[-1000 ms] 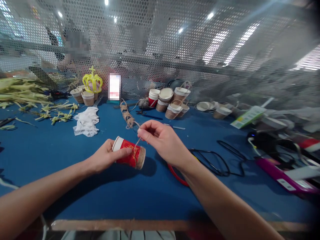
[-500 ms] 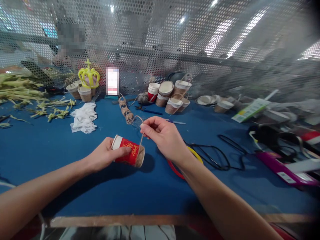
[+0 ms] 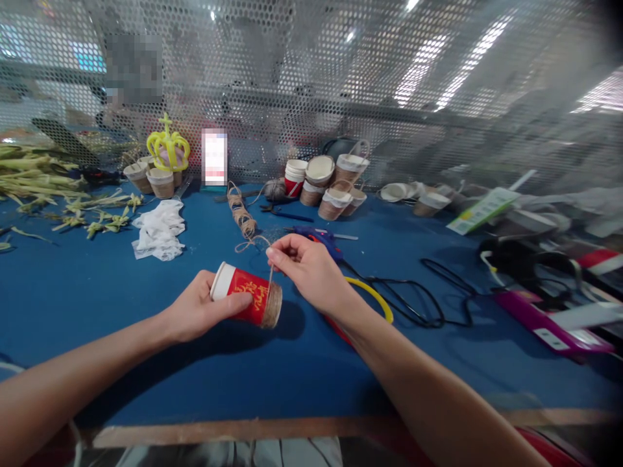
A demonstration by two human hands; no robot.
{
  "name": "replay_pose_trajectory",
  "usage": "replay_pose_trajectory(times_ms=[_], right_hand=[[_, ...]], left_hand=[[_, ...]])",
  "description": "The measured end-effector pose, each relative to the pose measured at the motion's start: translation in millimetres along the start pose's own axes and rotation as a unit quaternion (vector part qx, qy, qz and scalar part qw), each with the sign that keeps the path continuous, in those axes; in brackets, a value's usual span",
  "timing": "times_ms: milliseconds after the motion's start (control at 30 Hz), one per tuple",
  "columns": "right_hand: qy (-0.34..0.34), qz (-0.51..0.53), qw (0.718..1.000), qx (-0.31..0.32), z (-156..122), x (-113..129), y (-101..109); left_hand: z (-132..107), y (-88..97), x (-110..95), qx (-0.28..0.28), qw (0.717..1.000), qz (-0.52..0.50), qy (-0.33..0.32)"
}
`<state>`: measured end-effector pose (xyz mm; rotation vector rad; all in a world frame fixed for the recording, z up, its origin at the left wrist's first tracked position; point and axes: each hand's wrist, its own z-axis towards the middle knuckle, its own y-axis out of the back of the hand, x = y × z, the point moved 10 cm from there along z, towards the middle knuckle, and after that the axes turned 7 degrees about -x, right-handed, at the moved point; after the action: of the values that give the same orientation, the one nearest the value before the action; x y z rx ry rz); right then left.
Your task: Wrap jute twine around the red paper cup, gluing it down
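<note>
Paper cup point(image 3: 249, 285), red with gold lettering, is lying tilted in the left hand point(image 3: 200, 308) above the near-middle of the desk point(image 3: 170, 389), its white rim pointing left and its twine-wrapped base right. The left hand is closing round the cup, thumb along the red side. The right hand is pinching a strand of jute twine point(image 3: 271, 275) between thumb and fingertips, the strand running down to the wrapped band point(image 3: 272, 306).

If the right hand's pull were slackening, the top turns could be loosening or sliding over one another; too hard a squeeze from the left could be denting the thin wall. The loose loop by the twine hank point(image 3: 238, 211) could be snagging on the blue glue gun point(image 3: 324, 240) lying just beyond the right hand.

The blue desk is carrying a crumpled white cloth point(image 3: 159, 230), pale husks point(image 3: 29, 172) and a yellow crown ornament point(image 3: 168, 152) at left; wrapped cups point(image 3: 334, 204) are clustering at the back, and a black cable point(image 3: 442, 318) is trailing rightward towards a purple box point(image 3: 549, 324). A perforated metal screen point(image 3: 272, 130) is standing behind, bright ceiling lights showing through.
</note>
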<state>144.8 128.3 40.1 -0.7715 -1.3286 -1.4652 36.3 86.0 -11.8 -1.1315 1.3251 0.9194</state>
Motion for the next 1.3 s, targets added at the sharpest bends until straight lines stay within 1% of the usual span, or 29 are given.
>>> replay_pose_trajectory(times_ms=[267, 533, 733, 1033, 1300], right_hand=[[0.019, -0.027, 0.999, -0.012, -2.7, 3.4, 3.9], [0.01, -0.074, 0.997, 0.015, -5.4, -0.8, -2.6], [0.006, -0.071, 0.997, 0.028, -6.3, -1.5, -6.9], [-0.002, -0.088, 0.995, 0.045, -8.8, -3.5, -10.7], [-0.019, -0.076, 0.995, 0.063, -10.1, -7.5, -15.5]], left_hand=[[0.0, 1.0, -1.7, -0.005, 1.0, 0.018, -0.01], [-3.5, 0.2, -6.3, 0.008, 0.997, 0.064, -0.041], [-5.2, 1.1, -5.7, 0.009, 0.992, 0.108, -0.059], [-7.2, 1.4, -12.8, 0.002, 0.985, 0.147, -0.086], [-8.5, 0.5, -18.5, 0.002, 0.981, 0.159, -0.112]])
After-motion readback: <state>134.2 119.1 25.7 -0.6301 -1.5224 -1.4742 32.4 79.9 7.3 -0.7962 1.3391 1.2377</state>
